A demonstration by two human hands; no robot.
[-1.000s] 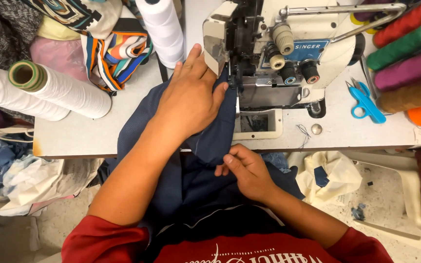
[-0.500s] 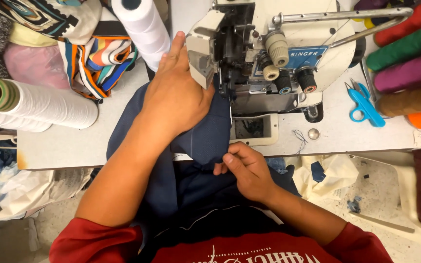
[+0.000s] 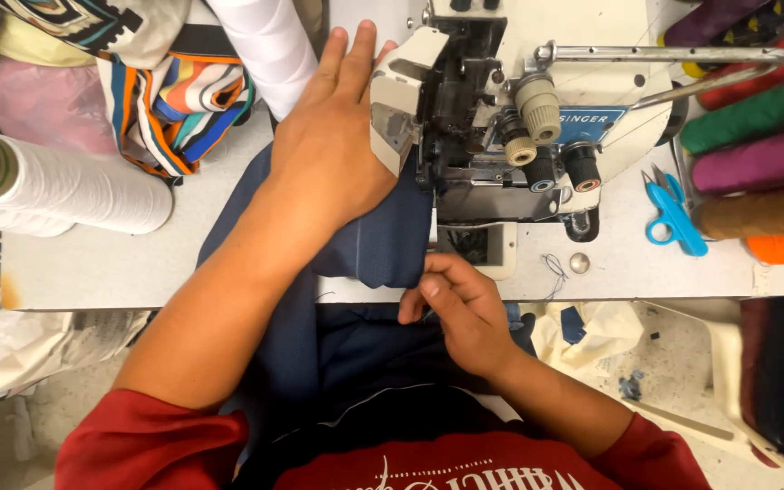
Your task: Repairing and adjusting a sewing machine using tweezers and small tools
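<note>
1. Navy cloth [image 3: 374, 249] hangs from the person's lap up over the front edge of the table [image 3: 93, 268] and lies flat to the left of the sewing machine [image 3: 519, 118], touching its base.

2. Nearest the body, the right hand [image 3: 460, 313] sits at the table's edge with its fingers curled; thumb and forefinger seem to pinch the cloth's right edge just before the machine's plate, though the grip itself is partly hidden.

3. Farther up, the left hand [image 3: 338, 150] lies flat on the cloth, fingers straight and together, pressing rather than gripping; the fingertips reach past the cloth beside the machine's left cover.

4. Judged from how things lie, the seam looks partly run: some cloth has reached the far side of the needle area, while most is bunched in the lap.

5. Hard to tell: the needle and foot are lost in dark metal, so no stitches can be made out on the cloth.

6. Blue snips [image 3: 673, 213] lie untouched on the right, near thread cones [image 3: 755, 118] cut off by the frame; a white cone [image 3: 65, 186] lies on the left.
</note>
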